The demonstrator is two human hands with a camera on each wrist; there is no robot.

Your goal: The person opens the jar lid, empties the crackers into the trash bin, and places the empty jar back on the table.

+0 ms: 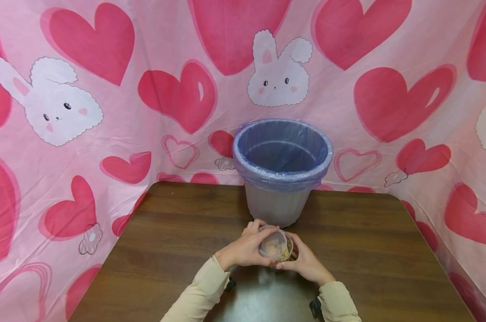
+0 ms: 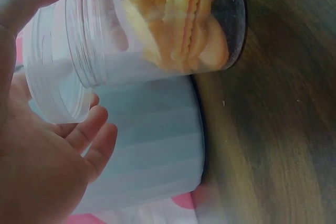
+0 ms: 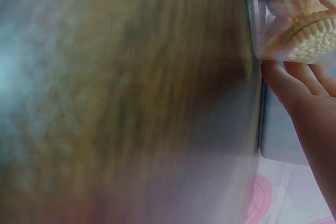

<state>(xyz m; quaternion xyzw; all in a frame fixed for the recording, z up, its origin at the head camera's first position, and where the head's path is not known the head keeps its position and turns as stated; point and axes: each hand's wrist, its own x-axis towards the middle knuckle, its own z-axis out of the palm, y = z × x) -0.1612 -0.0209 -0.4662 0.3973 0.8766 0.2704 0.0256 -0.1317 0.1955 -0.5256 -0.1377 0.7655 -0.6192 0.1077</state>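
A clear plastic jar [image 2: 110, 35] holds pale golden biscuits [image 2: 181, 24], one with a ridged edge [image 3: 315, 38] in the right wrist view. My left hand [image 1: 248, 245] grips the translucent lid [image 2: 58, 66], thumb on one side and fingers on the other. That lid sits askew at the jar's mouth, its edge apart from the rim on one side. My right hand [image 1: 305, 261] holds the jar by its side, the fingers curled round it; the jar partly hides them. The jar is at the table, just in front of the bin.
A pale bin [image 1: 277, 205] lined with a bluish-purple bag [image 1: 283, 176] stands at the back of the brown wooden table [image 1: 178, 250]. Behind it hangs a pink cloth [image 1: 227, 103] with hearts and rabbits. Small white crumbs [image 2: 223, 103] lie on the tabletop.
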